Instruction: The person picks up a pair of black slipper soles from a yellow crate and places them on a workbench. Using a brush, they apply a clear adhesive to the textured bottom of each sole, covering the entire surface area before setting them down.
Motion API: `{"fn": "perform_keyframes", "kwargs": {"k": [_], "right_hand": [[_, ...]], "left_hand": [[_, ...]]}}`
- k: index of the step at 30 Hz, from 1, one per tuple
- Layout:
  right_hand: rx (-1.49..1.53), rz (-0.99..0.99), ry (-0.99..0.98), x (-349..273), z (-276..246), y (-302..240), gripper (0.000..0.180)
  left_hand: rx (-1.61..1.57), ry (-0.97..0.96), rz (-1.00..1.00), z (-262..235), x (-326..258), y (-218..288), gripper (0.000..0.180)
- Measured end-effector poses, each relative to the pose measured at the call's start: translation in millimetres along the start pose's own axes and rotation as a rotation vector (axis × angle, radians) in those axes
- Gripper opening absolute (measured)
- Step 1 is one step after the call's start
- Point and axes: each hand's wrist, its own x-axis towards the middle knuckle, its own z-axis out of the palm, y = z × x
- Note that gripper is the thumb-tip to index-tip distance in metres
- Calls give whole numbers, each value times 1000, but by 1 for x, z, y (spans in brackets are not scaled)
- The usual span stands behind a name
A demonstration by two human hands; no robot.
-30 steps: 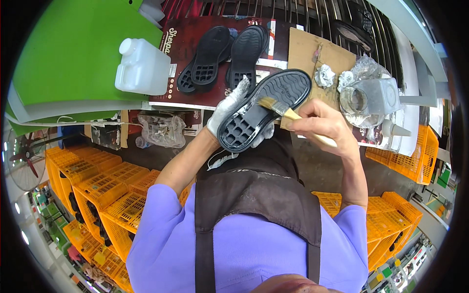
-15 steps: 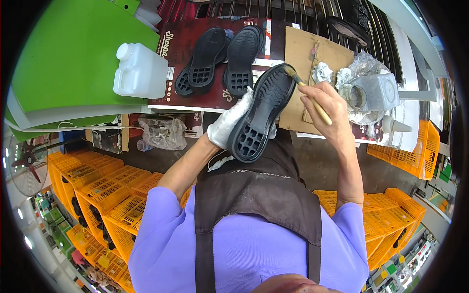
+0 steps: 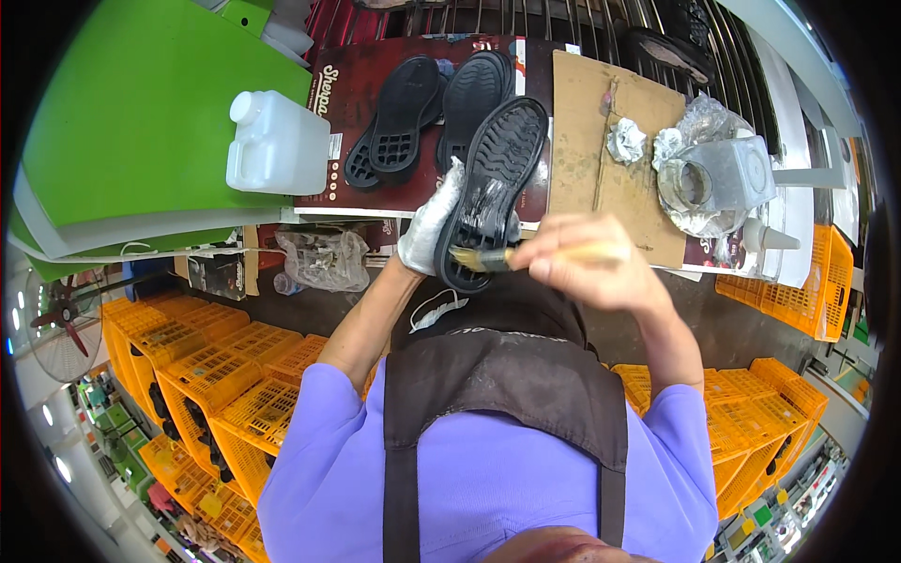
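Observation:
My left hand (image 3: 430,225), in a white glove, grips a black shoe sole (image 3: 507,150) by its edges and holds it tilted, inner face up. A wet, shiny patch shows across the sole's middle. In my bare right hand (image 3: 591,260) is a paintbrush (image 3: 495,259) with a pale wooden handle. Its bristles touch the gridded heel end of the sole. Behind the held sole, more black soles (image 3: 404,113) lie in overlapping pairs on a dark red printed cardboard sheet (image 3: 352,70).
A white plastic jug (image 3: 282,145) stands at the left beside a green surface (image 3: 150,113). To the right, a clear wide-mouthed container (image 3: 723,178) lies on its side near crumpled white paper (image 3: 626,141) and brown cardboard (image 3: 587,131). Orange crates (image 3: 225,375) stand on both sides.
The brush has gone from the toe end down to the heel end. My left hand has shifted the sole slightly left and up, and a wet patch now shows on its middle.

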Motion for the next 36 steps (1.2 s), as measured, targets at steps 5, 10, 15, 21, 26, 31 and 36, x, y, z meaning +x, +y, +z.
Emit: {"fn": "perform_keyframes", "kwargs": {"k": [5,10,15,21,26,31,36], "right_hand": [[2,287,431,16,-37,24,20],[-618,-197,380,13,-14,34,20],[-401,-279,-31,-1,27,4,22],[155,275,1,19,-18,9,17],[-157,291,330,38,-40,13,21],[-559,-34,430,45,-36,20,13],[-771,-238,356,43,-28,17,11]], "left_hand": [[-47,43,-119,9,-6,-2,66],[146,246,-22,0,-6,-5,76],[137,181,63,-9,-4,3,56],[299,166,67,-7,-9,0,61],[693,193,153,11,-14,-1,57],[720,230,240,13,-15,-4,57],[398,206,161,2,-18,-6,61]]}}
